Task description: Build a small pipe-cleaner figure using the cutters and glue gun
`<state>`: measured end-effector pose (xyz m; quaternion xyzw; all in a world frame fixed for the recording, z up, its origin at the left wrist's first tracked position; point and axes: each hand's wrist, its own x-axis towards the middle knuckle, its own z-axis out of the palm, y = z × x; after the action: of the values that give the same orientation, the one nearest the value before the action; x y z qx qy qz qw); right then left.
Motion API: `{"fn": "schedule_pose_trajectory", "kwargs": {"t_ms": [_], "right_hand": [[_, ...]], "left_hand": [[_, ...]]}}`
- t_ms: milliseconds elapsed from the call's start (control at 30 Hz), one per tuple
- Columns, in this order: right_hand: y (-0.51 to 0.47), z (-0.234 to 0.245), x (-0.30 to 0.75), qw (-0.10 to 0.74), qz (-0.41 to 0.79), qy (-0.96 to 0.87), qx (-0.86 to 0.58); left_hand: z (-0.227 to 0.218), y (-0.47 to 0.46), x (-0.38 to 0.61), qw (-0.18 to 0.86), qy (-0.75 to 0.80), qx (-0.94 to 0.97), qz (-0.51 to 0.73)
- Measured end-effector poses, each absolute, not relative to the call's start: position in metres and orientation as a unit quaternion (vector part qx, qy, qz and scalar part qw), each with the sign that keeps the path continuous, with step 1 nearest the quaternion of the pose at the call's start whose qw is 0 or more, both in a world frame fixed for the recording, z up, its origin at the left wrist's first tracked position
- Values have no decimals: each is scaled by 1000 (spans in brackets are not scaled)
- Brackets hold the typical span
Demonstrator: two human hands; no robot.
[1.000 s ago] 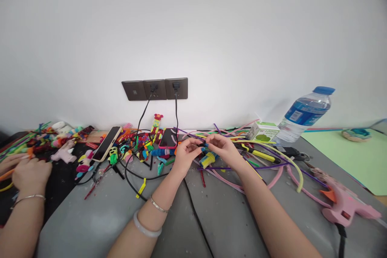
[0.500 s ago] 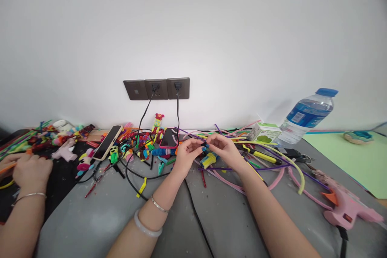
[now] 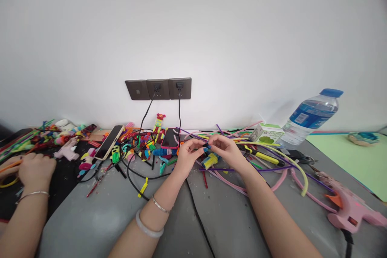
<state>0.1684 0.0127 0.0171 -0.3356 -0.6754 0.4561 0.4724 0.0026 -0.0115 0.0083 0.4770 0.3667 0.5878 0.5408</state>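
My left hand (image 3: 190, 154) is closed in a pinch above the middle of the grey table. Facing it, my right hand (image 3: 225, 151) is pinched too, and the fingertips of both almost meet. A small black piece (image 3: 207, 145) shows between them, too small to name. Bright blue shows at the fingertips, perhaps nail colour. Just beneath the fingers is a yellow and blue fuzzy piece (image 3: 209, 161); whether it is held or lies on the table, I cannot tell.
Pink, purple and yellow fuzzy stems (image 3: 294, 161) spread to the right, near a yellow cutter (image 3: 267, 157), a tilted water bottle (image 3: 314, 117) and a pink glue gun (image 3: 350, 211). Phones (image 3: 110, 142), cables (image 3: 196, 211) and small fuzzy figures lie left. Another person's hand (image 3: 36, 171) works at far left.
The view has swung slightly left, so everything sits a little farther right. My hands keep nearly the same pinch around the black piece.
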Motion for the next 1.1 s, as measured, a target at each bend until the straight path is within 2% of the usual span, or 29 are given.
{"fn": "schedule_pose_trajectory", "kwargs": {"t_ms": [533, 800, 1100], "right_hand": [[9, 20, 167, 473, 466, -661, -349], [7, 18, 160, 465, 522, -604, -384], [2, 23, 164, 445, 655, -500, -350]], "left_hand": [[1, -9, 1, 504, 387, 487, 599], [3, -13, 0, 312, 432, 626, 570], [7, -15, -2, 177, 413, 695, 561]]}}
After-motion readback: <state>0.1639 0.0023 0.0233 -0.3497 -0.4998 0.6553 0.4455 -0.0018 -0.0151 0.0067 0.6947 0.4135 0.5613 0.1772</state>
